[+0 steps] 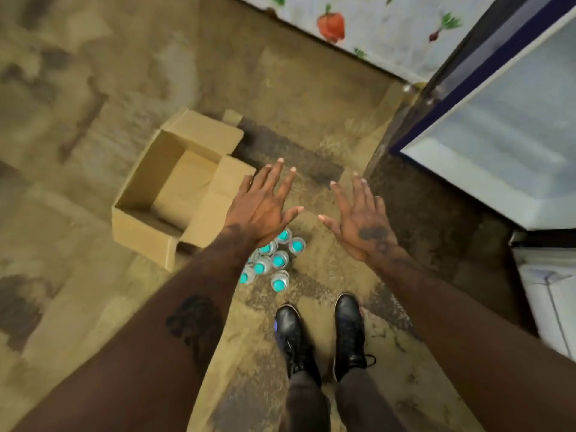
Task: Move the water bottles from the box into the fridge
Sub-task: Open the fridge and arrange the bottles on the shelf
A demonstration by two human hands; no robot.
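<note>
Seven or eight water bottles [279, 260], count unsure, stand on the floor [93, 88] beside the empty box [143, 226]. Left hand [261, 207] and right hand [363, 226] hover, fingers spread, holding nothing. Pickup not begun; next, stoop, grip bottles, carry to the open fridge [498, 135].

Probably a plain home kitchen corner. At two o'clock is a white fridge [505, 145] with a dark blue edge, and at one o'clock a covering [358, 23] printed with vegetables. The worn, stained floor [93, 88] carries an open cardboard box [146, 226] at ten o'clock and teal-capped water bottles [274, 260] near centre.
</note>
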